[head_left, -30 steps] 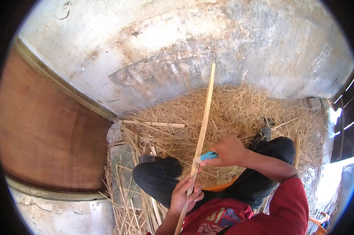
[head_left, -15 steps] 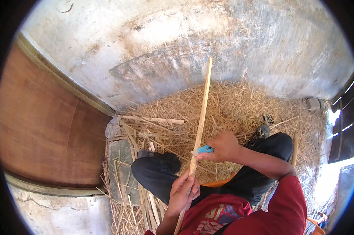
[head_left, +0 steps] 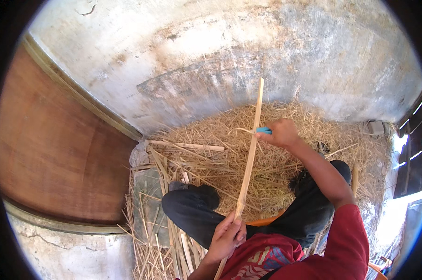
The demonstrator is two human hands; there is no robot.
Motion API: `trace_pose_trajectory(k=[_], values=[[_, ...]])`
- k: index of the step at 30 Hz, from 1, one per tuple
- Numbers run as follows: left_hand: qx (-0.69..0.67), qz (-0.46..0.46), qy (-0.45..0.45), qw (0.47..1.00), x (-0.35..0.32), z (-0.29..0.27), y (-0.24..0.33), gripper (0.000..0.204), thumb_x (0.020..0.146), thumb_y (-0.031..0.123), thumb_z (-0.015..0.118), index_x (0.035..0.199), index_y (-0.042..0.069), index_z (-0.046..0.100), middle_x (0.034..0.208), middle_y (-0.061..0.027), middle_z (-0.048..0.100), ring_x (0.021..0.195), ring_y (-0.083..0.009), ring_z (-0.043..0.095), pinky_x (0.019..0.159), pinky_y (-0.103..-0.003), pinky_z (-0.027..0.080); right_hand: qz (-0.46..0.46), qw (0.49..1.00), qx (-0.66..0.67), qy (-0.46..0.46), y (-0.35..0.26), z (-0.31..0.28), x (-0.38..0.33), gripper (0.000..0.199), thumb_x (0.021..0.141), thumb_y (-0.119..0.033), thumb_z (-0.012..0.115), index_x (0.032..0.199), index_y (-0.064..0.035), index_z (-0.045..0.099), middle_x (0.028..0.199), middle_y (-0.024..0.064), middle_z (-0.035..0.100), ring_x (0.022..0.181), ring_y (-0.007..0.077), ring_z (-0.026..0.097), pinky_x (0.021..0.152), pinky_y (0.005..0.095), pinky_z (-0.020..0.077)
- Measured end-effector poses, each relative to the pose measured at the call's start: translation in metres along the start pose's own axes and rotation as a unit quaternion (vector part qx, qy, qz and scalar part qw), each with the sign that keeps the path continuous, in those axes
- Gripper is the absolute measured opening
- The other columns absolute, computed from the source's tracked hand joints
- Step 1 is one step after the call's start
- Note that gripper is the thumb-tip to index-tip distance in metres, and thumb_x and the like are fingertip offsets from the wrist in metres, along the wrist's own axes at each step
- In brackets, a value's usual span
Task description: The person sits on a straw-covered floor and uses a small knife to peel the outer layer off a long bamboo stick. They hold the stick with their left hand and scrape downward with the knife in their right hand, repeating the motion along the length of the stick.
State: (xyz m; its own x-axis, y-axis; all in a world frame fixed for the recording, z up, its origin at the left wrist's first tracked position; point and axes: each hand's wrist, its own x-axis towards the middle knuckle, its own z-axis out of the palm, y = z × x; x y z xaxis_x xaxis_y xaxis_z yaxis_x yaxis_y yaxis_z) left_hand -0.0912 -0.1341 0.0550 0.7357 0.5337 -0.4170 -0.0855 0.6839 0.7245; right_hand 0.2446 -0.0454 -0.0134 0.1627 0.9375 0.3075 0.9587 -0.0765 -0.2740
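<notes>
Right hand [head_left: 282, 134], fist closed on blue-handled knife [head_left: 264, 130], has slid from mid-strip toward far end of bamboo strip [head_left: 249, 161]. Left hand [head_left: 227, 237] stays clamped on near end, above lap. Shaving stroke apparently nearing finish; straw [head_left: 211, 161] heaped beyond.

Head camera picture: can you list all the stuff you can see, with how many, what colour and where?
long wooden strip: one, pale tan, slanting up from the lap toward the wall
blue-handled tool: one, blue, against the strip, high up
shavings pile: one, straw yellow, on the floor by the wall
loose cut strips: several, pale tan, left of the legs
wall: one, grey-white, patchy, behind
wooden door: one, brown, left
left hand: grips the strip low down
right hand: holds the tool at the strip
</notes>
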Motion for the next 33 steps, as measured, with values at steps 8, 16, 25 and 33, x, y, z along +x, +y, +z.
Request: trace_pose_trajectory(k=[8,16,25,33], values=[[0.022,-0.035,-0.047,0.998,-0.028,-0.005,-0.018,0.047,0.102,0.022,0.037,0.144,0.004,0.026,0.062,0.0009,0.039,0.053,-0.0060,0.036,0.048,-0.019,0.031,0.276,0.958,-0.001,-0.077,0.094,-0.012,0.055,0.076,0.088,-0.072,0.029,0.082,-0.0075,0.068,0.062,0.0053,0.058,0.060,0.0192,0.061,0.050,0.0350,0.0491],[-0.019,-0.041,-0.045,0.998,-0.029,-0.019,-0.017,0.046,0.102,0.024,0.035,0.144,0.004,0.027,0.061,0.0000,0.040,0.051,-0.0065,0.038,0.047,-0.019,0.033,0.396,0.918,-0.006,0.032,0.204,-0.055,-0.008,0.085,0.084,-0.078,0.030,0.073,-0.0011,0.065,0.075,0.0163,0.065,0.068,0.0298,0.061,0.072,0.0453,0.0485],[0.111,0.013,0.007,0.994,0.029,-0.018,0.002,0.040,0.103,0.026,0.029,0.125,-0.002,0.047,0.053,-0.0016,0.043,0.040,-0.0080,0.036,0.040,-0.020,0.033,-0.065,0.985,0.150,-0.050,-0.066,-0.042,-0.080,0.066,0.077,-0.071,0.055,0.058,-0.0079,0.060,0.048,0.0113,0.053,0.046,0.0307,0.056,0.047,0.0408,0.0444],[0.003,0.011,0.030,0.999,0.025,-0.004,0.009,0.037,0.102,0.026,0.031,0.117,-0.003,0.049,0.045,0.0032,0.031,0.035,-0.0060,0.027,0.041,-0.022,0.028,-0.120,0.979,0.150,-0.073,-0.088,-0.025,-0.086,0.067,0.074,-0.072,0.057,0.050,-0.0089,0.054,0.044,0.0093,0.050,0.039,0.0279,0.054,0.040,0.0385,0.0415]])
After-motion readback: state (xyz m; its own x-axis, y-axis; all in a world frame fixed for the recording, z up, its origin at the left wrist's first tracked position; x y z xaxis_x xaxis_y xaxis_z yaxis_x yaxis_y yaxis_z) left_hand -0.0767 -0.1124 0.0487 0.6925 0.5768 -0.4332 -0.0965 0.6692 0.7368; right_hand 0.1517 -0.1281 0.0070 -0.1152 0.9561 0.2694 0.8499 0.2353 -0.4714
